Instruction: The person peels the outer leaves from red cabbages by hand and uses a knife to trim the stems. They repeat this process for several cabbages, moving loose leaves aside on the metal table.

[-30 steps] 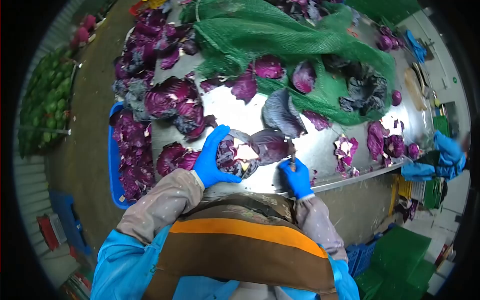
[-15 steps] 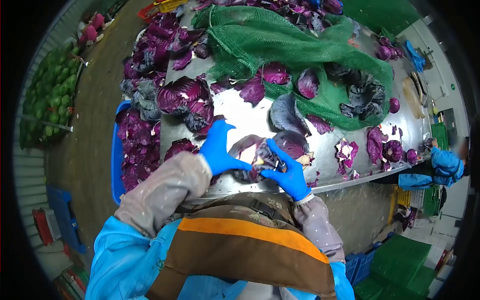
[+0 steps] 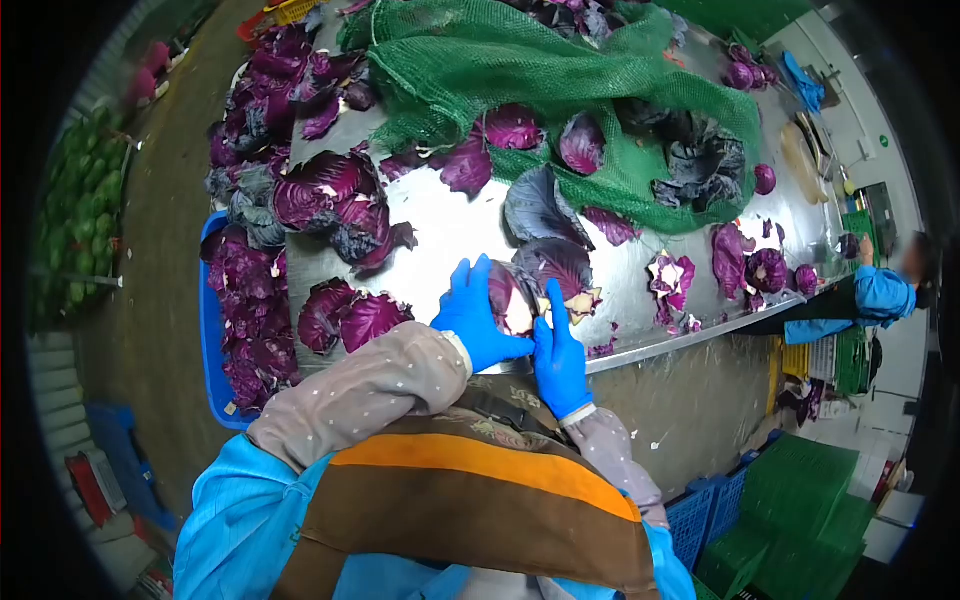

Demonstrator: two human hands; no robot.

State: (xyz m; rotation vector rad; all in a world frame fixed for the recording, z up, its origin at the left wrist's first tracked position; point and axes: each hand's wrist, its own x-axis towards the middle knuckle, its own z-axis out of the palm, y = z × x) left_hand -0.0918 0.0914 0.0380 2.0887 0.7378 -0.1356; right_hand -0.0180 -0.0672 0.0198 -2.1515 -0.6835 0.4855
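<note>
A red cabbage head [image 3: 510,299], its pale cut part showing, rests near the table's front edge between my two blue-gloved hands. My left hand [image 3: 472,315] curves around its left side and grips it. Against its right side is my right hand [image 3: 562,360], forefinger stretched along the cabbage and the other fingers curled. Whatever those curled fingers hold is hidden. Just beyond sits another red cabbage piece [image 3: 555,264] with a pale stalk end [image 3: 582,304]. A dark outer leaf [image 3: 540,207] lies behind it.
Green mesh sacking [image 3: 560,90] spreads over the metal table [image 3: 440,215] among loose cabbage leaves [image 3: 345,195]. On the left stands a blue bin [image 3: 213,340] full of leaves. A co-worker [image 3: 885,290] is at the far right. Green crates [image 3: 790,500] are stacked at lower right.
My hands have drawn closer together around the cabbage, which is now more covered. My left hand shifted right and down. The whole view slid slightly left.
</note>
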